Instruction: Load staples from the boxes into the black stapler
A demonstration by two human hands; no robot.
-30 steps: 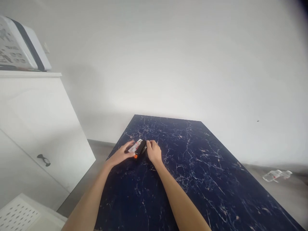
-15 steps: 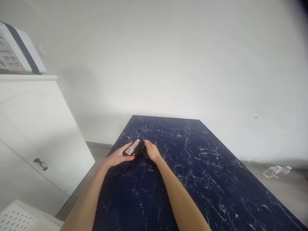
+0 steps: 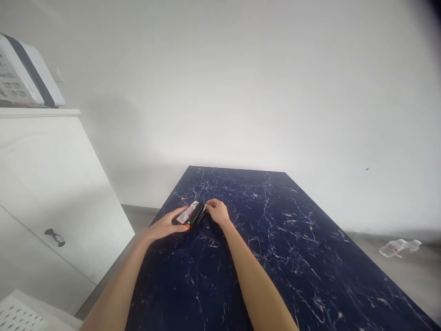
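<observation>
A small black box (image 3: pixel 191 214) with a white and red label and an orange corner lies on the dark blue marble-patterned table (image 3: pixel 275 248), near its far left edge. My left hand (image 3: pixel 167 224) is wrapped round the box's near end and holds it down. My right hand (image 3: pixel 217 212) is closed in a pinch at the box's right end, where a small pale flap or tab shows between the fingertips. What exactly the fingers pinch is too small to make out.
A white cabinet (image 3: pixel 44 193) with a dark handle (image 3: pixel 54 237) stands to the left, a white and black box (image 3: pixel 24 73) on top. A perforated white object (image 3: pixel 17 315) shows at the lower left. A crumpled clear plastic bottle (image 3: pixel 398 247) lies on the grey floor at right.
The box has turned slightly and shifted left with my left hand. My right hand has gone from resting on the box's end to pinching at its tip.
</observation>
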